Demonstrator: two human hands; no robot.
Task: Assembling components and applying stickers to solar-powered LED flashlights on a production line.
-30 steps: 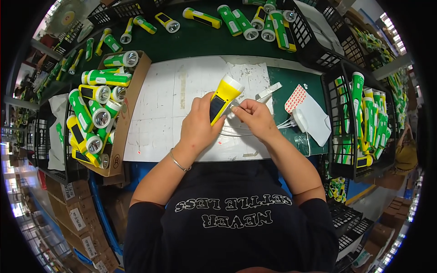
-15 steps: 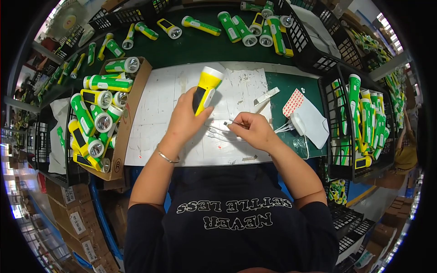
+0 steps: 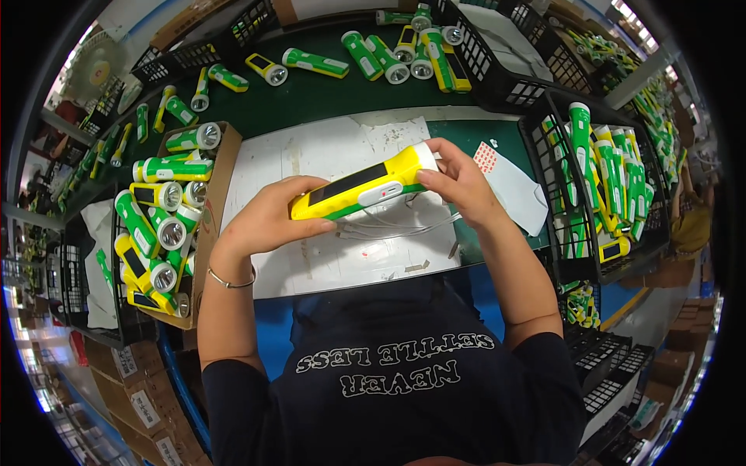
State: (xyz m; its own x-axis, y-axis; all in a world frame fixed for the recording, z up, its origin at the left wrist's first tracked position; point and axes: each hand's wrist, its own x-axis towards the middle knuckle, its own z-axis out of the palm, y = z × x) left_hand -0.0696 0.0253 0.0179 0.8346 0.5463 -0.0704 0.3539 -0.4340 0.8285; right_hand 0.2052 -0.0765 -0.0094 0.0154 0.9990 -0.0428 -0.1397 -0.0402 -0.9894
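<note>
A yellow and green flashlight with a dark panel along its side and a white head lies across between my two hands, above the white work surface. My left hand is wrapped round its tail end. The fingers of my right hand are closed on the white head at the other end. A grey side piece with a small port and a red dot faces me. Under the flashlight, white cables run over the white board, partly hidden by it.
A cardboard box of flashlights stands at the left, a black crate of more at the right. Several flashlights lie along the green far surface. A white sheet with a red-dotted patch lies right of my right hand.
The flashlight has turned from nearly upright to lying crosswise. My right hand has let go of the cable end and moved up to the flashlight's head. The view has shifted slightly.
</note>
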